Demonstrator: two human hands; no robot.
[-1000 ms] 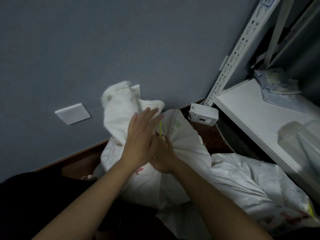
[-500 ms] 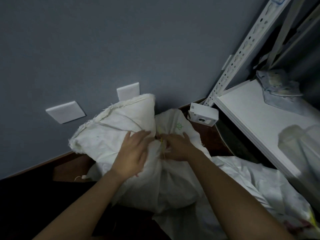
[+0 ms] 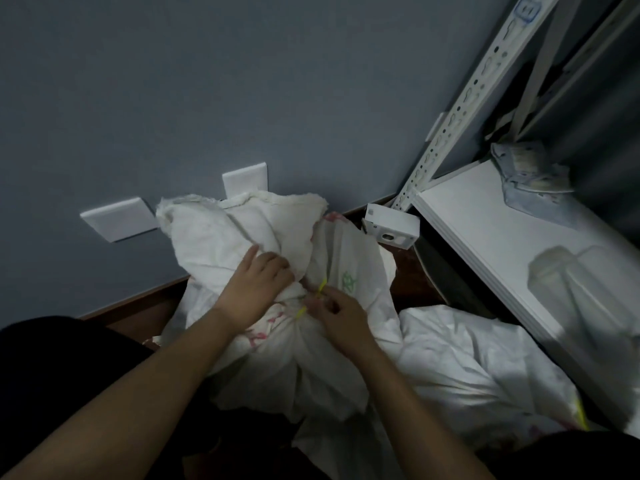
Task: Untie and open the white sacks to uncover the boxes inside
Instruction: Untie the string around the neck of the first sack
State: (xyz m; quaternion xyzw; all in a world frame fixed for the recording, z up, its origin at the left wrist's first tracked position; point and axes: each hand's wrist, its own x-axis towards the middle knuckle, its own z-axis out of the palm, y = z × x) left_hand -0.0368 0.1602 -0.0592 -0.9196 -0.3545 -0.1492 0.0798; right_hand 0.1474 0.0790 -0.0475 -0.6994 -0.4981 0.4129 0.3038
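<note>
Compared with half a second ago, your left hand [image 3: 258, 289] has moved a little up and to the right, and now it grips the loose upper cloth just above the neck of the white sack [image 3: 277, 344]. Your right hand [image 3: 341, 315] has come down slightly and its fingers now pinch at the yellow tie [image 3: 322, 285], which was almost hidden between your hands before. The open top flap of the sack, which stood high one second ago, is now spread wider and lower against the blue-grey wall [image 3: 242, 91], and it covers the lower edge of one white wall plate [image 3: 245, 179]. The two hands are close together, nearly touching at the neck. The sack stands on the dark floor between your forearms, in front of the wall. Its neck is gathered into folds and the tie is around it, so it is not yet open. There is pink print on its left side and a green mark [image 3: 348, 279] on the right. No box is visible. A second white sack [image 3: 474, 372] lies just beside it on the right, below the white shelf [image 3: 485, 216].
</note>
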